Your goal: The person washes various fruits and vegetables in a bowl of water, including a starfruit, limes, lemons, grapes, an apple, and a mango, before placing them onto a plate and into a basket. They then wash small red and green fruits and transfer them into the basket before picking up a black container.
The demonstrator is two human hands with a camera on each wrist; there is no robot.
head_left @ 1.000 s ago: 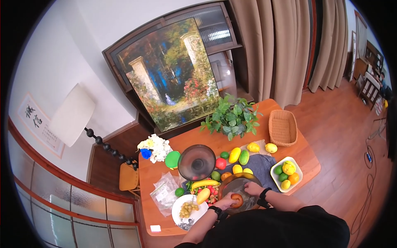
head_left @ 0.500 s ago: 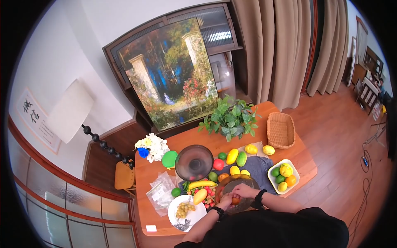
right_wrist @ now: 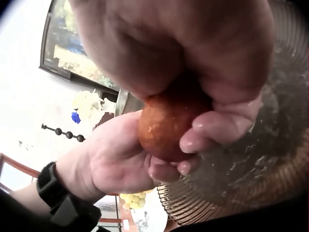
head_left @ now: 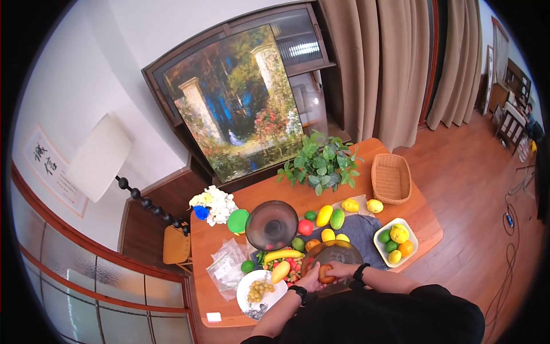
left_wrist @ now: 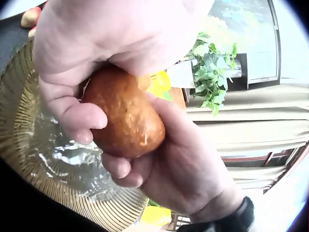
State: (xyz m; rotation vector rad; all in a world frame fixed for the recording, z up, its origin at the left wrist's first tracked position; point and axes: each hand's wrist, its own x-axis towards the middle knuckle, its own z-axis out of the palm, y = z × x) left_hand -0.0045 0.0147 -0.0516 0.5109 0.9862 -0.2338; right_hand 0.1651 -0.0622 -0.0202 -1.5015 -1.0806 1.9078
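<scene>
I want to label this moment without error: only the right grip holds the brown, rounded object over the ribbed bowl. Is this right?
"Only" is wrong: the left grip and the right grip both hold the brown, rounded object over the ribbed bowl, as the left wrist view shows.

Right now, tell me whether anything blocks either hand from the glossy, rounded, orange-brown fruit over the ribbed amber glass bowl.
Nothing visible stands in the way: the left hand and right hand both grip the orange-brown fruit directly, above the glass bowl.
</scene>
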